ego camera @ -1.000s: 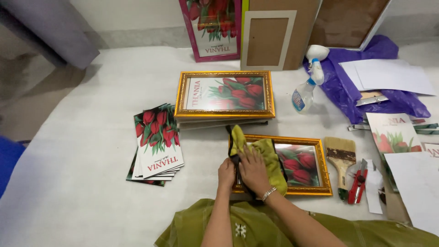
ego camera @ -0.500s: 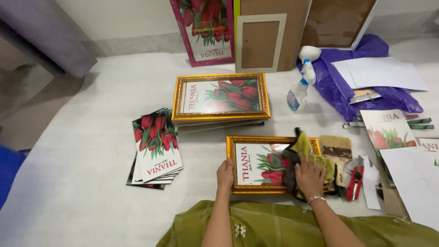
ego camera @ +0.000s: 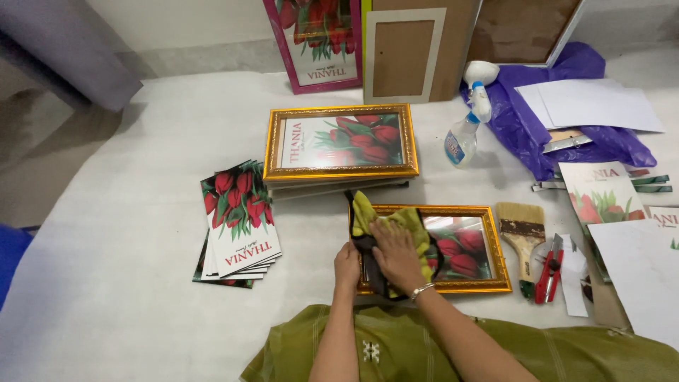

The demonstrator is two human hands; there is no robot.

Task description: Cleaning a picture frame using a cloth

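Cloth (ego camera: 396,233) hides frame's (ego camera: 488,283) left half — print's lettering covered.
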